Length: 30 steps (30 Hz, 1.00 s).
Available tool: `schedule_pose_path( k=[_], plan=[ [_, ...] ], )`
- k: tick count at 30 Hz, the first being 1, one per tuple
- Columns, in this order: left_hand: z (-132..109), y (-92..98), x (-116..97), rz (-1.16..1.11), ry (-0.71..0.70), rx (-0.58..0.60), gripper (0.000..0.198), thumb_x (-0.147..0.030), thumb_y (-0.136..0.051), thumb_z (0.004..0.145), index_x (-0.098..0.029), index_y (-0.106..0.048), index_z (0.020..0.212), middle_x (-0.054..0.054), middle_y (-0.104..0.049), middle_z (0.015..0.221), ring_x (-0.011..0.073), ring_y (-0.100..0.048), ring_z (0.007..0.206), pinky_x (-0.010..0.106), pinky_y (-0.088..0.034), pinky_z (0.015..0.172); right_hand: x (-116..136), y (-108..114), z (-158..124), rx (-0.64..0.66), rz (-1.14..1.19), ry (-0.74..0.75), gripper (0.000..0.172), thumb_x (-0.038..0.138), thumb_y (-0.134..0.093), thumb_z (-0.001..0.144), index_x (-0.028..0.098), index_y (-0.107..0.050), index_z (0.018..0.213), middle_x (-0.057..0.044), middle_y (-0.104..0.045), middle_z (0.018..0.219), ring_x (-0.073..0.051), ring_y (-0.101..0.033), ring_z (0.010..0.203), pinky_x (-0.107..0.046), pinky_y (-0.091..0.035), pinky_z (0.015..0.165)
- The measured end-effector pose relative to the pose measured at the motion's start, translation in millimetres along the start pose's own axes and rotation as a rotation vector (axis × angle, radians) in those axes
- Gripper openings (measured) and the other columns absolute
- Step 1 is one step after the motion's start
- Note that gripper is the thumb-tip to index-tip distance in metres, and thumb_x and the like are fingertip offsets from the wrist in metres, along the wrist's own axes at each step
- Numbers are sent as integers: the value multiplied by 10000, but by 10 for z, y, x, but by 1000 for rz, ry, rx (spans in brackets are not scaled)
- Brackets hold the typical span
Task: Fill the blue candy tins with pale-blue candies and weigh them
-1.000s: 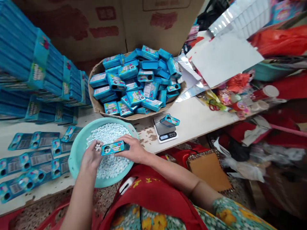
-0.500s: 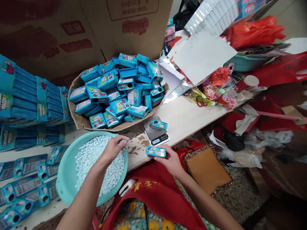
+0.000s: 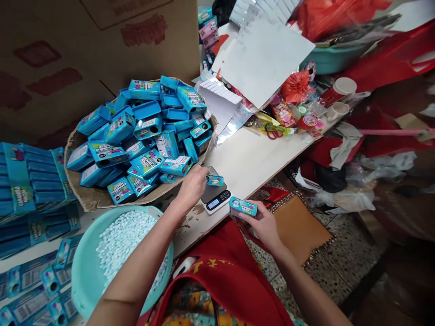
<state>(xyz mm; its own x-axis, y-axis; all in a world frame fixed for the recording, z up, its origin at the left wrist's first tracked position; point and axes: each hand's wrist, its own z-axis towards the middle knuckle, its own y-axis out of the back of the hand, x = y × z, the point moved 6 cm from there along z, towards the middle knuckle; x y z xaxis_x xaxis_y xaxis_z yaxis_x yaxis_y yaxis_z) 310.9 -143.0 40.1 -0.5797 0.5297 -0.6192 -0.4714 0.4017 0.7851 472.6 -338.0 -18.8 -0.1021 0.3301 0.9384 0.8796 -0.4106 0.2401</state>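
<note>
My left hand (image 3: 193,186) reaches over the small digital scale (image 3: 215,198) and pinches the blue candy box (image 3: 215,180) that sits on it. My right hand (image 3: 263,222) is closed around a second blue candy box (image 3: 243,207), held just off the table's front edge beside the scale. A teal bowl (image 3: 83,267) of small white candies (image 3: 122,242) lies under my left forearm. Behind the scale, a cardboard tray (image 3: 98,197) is heaped with several of the same blue boxes (image 3: 146,129).
Stacks of flat blue cartons (image 3: 30,185) stand at the left, with more lying flat (image 3: 37,283) at the lower left. Large cardboard boxes (image 3: 102,40) back the table. White paper and foil sheets (image 3: 261,54), toys and red bags (image 3: 340,13) crowd the right.
My left hand left the candy bowl and reached right to the box on the scale. My right hand carried its box rightward past the scale. The view swung right.
</note>
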Motion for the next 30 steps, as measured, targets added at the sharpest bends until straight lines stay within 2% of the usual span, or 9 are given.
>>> schedule_pose_path(
  k=[3, 6, 11, 14, 17, 21, 30],
  plan=[
    [-15, 61, -27, -70, -1, -16, 232, -80, -519, 746, -220, -645, 881, 55, -612, 842, 216, -568, 796, 294, -412, 703, -7, 16, 32, -1, 4, 2, 412, 404, -741, 698, 190, -629, 1032, -71, -640, 1000, -238, -608, 939, -411, -502, 858],
    [-112, 180, -41, -129, -7, -98, 223, -115, -495, 805, -227, -653, 915, 57, -643, 902, 212, -583, 840, 288, -408, 730, 10, 32, 51, -10, -8, 19, 407, 394, -742, 701, 193, -630, 1036, -65, -638, 1000, -228, -607, 929, -400, -495, 858],
    [-566, 339, 117, -157, 58, -208, 176, -236, -497, 872, -235, -663, 933, 54, -666, 918, 199, -600, 869, 273, -404, 777, 14, 63, 36, -31, -56, 9, 420, 398, -742, 701, 191, -628, 1049, -61, -642, 1008, -223, -606, 926, -390, -489, 856],
    [-869, 307, 312, -161, 166, -196, 149, -263, -535, 855, -245, -674, 907, 42, -679, 889, 193, -609, 815, 265, -408, 746, -28, 64, 28, -33, -45, -6, 429, 398, -743, 703, 189, -619, 1056, -66, -640, 1018, -227, -605, 939, -396, -490, 861],
    [-1021, 239, 429, -183, 228, -166, 134, -263, -555, 837, -248, -684, 867, 34, -684, 852, 186, -607, 756, 256, -409, 695, -86, 54, 30, -22, -39, -9, 430, 392, -745, 705, 188, -613, 1060, -67, -637, 1022, -229, -605, 949, -404, -490, 871],
    [-944, 213, 395, -192, 217, -181, 115, -272, -576, 825, -245, -683, 858, 34, -684, 843, 186, -609, 759, 250, -407, 682, -140, 60, 28, -11, -39, 1, 429, 380, -741, 715, 190, -608, 1075, -71, -627, 1045, -233, -599, 971, -409, -491, 877],
    [-461, 191, -15, 21, 30, -129, 169, -254, -474, 905, -194, -621, 963, 46, -658, 947, 177, -599, 886, 281, -434, 791, -235, 152, -21, -57, -23, -25, 423, 378, -761, 693, 200, -621, 1050, -65, -646, 1035, -232, -610, 949, -396, -499, 858]
  ],
)
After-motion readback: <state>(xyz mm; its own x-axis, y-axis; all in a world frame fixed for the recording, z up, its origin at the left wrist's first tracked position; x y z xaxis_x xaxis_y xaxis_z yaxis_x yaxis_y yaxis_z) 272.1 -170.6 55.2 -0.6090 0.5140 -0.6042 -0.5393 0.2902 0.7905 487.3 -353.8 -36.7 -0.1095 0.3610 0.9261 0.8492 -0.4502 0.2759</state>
